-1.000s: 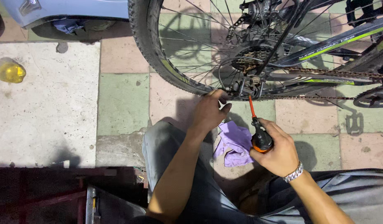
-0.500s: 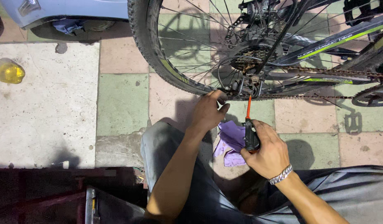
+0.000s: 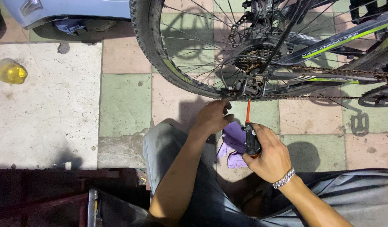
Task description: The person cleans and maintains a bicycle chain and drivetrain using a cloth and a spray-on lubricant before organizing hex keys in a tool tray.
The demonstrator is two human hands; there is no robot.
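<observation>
1. Floor [image 3: 124, 101]: tiled pavement, green & pink squares, w/ pale speckled slab at left.
2. Bike tyre [image 3: 160, 54] rested on it.
3. Purple rag [image 3: 232, 141] lay by it; yellow bottle [image 3: 11, 71] far left.

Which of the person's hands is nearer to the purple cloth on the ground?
Right. The right hand, gripping the screwdriver, sits just beside the cloth. The left hand is up and left of it, nearer the wheel.

Bicycle wheel [image 3: 160, 46] ahead, cloth [image 3: 232, 141] on the floor between both hands, bottle [image 3: 9, 70] far left
</observation>
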